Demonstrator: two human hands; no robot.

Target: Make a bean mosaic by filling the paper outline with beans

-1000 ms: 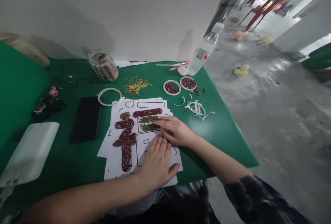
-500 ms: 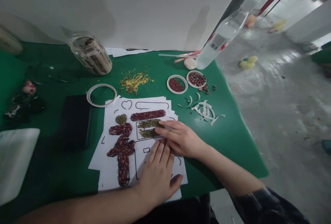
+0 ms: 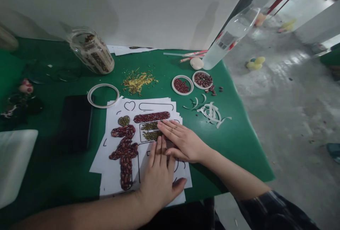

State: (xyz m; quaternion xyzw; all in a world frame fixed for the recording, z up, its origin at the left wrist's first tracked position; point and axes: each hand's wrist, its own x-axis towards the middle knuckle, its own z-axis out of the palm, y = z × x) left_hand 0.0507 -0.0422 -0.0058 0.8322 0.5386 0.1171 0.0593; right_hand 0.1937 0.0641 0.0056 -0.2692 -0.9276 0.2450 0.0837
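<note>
A stack of white paper (image 3: pixel 106 166) with black outlines lies on the green table. Dark red beans (image 3: pixel 126 152) fill a tall shape on its left, small red beans (image 3: pixel 151 117) fill a bar, and green beans (image 3: pixel 152 136) lie in a box shape. My left hand (image 3: pixel 160 173) rests on the sheet below the green beans, fingers extended. Flat over the right end of the green beans is my right hand (image 3: pixel 183 139), its fingers stretched out and partly hiding them. Neither hand holds anything visible.
Two round lids of beans (image 3: pixel 182 85) (image 3: pixel 202 80), white peeled strips (image 3: pixel 211 112) and a plastic bottle (image 3: pixel 225 39) are at the right. Yellow and brown grains (image 3: pixel 138 81), a tape ring (image 3: pixel 103 96), a jar (image 3: pixel 92 53) and a dark flat object (image 3: pixel 75 122) lie further left.
My right hand has spread flatter over the green beans, its fingertips a little further left and up. My left fingertips have moved slightly up and left. The view has shifted slightly.
</note>
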